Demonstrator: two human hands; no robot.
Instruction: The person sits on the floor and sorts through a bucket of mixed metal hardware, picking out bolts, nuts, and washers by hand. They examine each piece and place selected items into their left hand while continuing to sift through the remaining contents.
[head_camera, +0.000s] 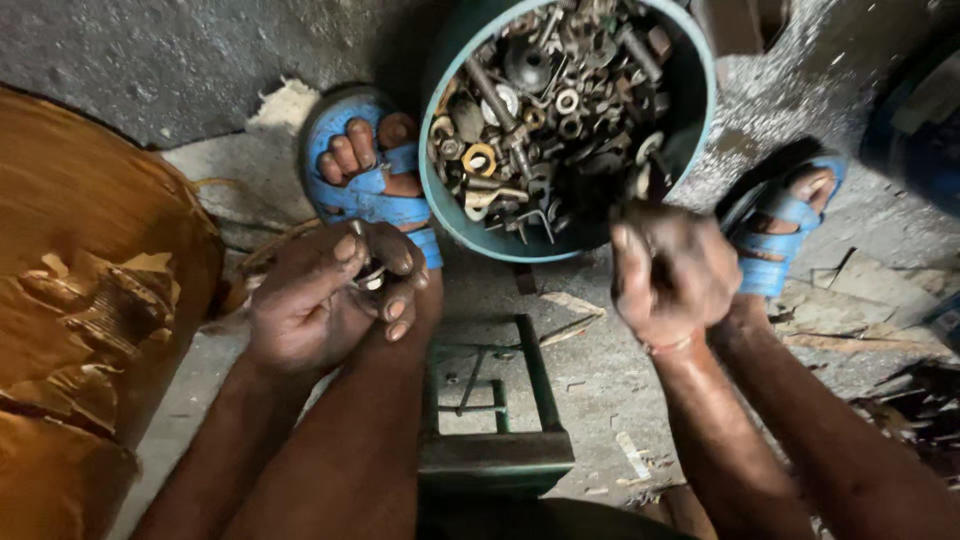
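My left hand (325, 295) is curled around a small shiny metal part, a nut or bolt (368, 272), held between thumb and fingers just below my left foot. My right hand (672, 275) is closed into a fist in front of the near rim of a teal bucket (697, 95); what it grips is hidden by the fingers. The bucket is full of several rusty bolts, nuts and washers (545, 110). It stands between my two feet.
My feet wear blue sandals, the left one (368, 170) and the right one (785, 215), on a rough concrete floor. A green metal stool frame (490, 400) lies under my forearms. A brown rusty drum (90, 300) fills the left side. Scrap lies at the right edge.
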